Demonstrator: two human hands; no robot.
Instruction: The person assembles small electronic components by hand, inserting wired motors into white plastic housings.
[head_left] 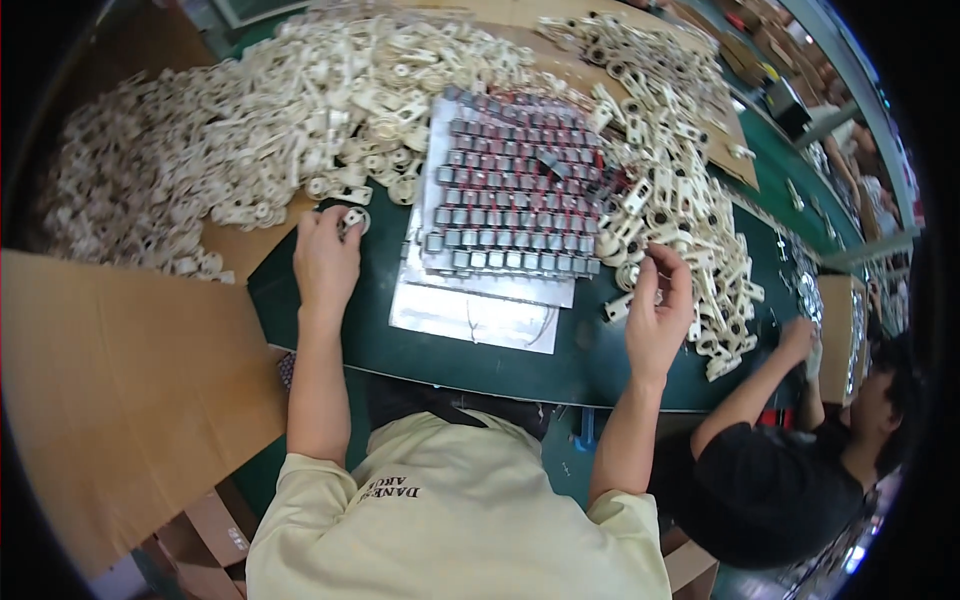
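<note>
My left hand [328,262] is closed round a small cream plastic part [356,219] with a round end, just above the green tabletop. Behind it spreads a large heap of similar cream plastic parts [270,110]. My right hand [660,308] has its fingers curled and drawn together at the near edge of a second heap of cream parts [690,210], several with dark round inserts. What the right fingers grip, if anything, is hidden. Between my hands, small metal motors [495,240] with red wires stand in rows on stacked white sheets [470,315].
On my left stands a large cardboard box [140,390], its panel reaching the table [375,335]. At the right a co-worker in a black shirt [780,500] reaches toward shiny metal pieces [806,285] beside another box [842,330]. More parts lie on cardboard at the far right.
</note>
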